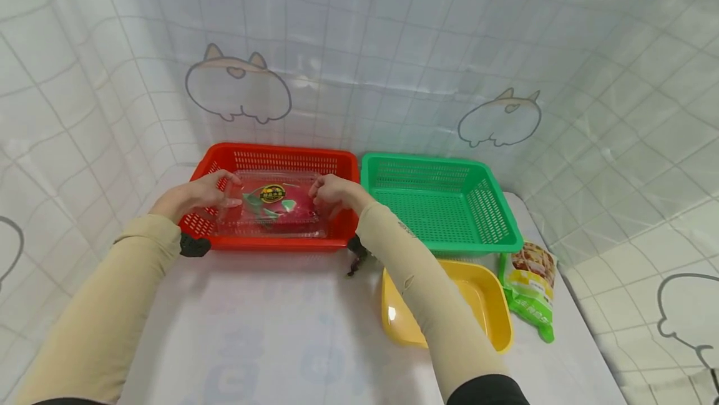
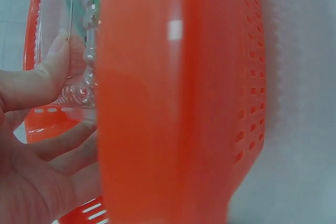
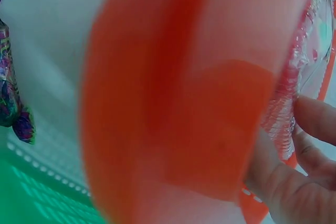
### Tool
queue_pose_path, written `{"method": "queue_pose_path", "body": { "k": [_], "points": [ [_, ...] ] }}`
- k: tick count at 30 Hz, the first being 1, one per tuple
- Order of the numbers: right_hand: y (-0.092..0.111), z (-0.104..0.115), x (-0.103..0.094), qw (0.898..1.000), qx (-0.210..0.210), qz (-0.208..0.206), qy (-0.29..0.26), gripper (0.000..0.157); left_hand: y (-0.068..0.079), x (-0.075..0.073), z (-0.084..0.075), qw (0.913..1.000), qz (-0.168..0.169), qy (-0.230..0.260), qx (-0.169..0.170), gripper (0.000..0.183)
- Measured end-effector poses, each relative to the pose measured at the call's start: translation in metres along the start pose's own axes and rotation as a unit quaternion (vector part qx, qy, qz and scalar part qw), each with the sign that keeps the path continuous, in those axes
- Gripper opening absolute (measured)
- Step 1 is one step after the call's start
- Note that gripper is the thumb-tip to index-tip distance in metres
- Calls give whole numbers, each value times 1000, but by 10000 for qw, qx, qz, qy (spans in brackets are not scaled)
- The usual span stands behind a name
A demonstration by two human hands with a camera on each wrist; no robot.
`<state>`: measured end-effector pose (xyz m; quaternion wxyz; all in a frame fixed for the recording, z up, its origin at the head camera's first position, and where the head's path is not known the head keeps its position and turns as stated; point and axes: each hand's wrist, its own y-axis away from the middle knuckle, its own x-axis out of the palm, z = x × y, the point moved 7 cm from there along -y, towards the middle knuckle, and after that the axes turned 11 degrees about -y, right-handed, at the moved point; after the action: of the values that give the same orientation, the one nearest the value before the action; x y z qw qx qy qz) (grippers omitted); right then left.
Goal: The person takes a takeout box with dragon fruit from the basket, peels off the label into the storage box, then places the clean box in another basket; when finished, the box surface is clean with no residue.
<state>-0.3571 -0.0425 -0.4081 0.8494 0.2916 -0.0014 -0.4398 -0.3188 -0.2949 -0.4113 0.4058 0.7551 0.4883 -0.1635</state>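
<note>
A clear plastic fruit box (image 1: 303, 208) sits inside the red basket (image 1: 269, 244). Something pink and green, like a dragon fruit, shows through its lid, which carries a round black-and-gold label (image 1: 272, 193). My left hand (image 1: 205, 194) grips the box's left end, its thumb on the lid in the left wrist view and the other fingers lower, partly hidden by the basket rim. At the opposite end my right hand (image 1: 336, 194) holds the box between thumb and fingers; the basket wall covers part of that hand in the right wrist view.
Right of the red basket stands a green basket (image 1: 418, 221). In front of it is a yellow tray (image 1: 494, 305), partly under the right forearm, with a snack bag (image 1: 530, 280) beside it. A shiny wrapped candy (image 3: 8, 87) lies near the baskets. A patterned curtain (image 1: 359, 62) hangs behind.
</note>
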Motion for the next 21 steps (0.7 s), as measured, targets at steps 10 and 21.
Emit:
{"method": "queue_pose_path", "body": {
  "k": [10,21],
  "points": [
    [1,-2,0,9996,-99,-148,-208,15,0,-3,5,9997,-249,49,69,65],
    [19,3,-8,9976,-151,-321,-594,19,10,-12,-3,9980,-537,268,176,63]
  ]
}}
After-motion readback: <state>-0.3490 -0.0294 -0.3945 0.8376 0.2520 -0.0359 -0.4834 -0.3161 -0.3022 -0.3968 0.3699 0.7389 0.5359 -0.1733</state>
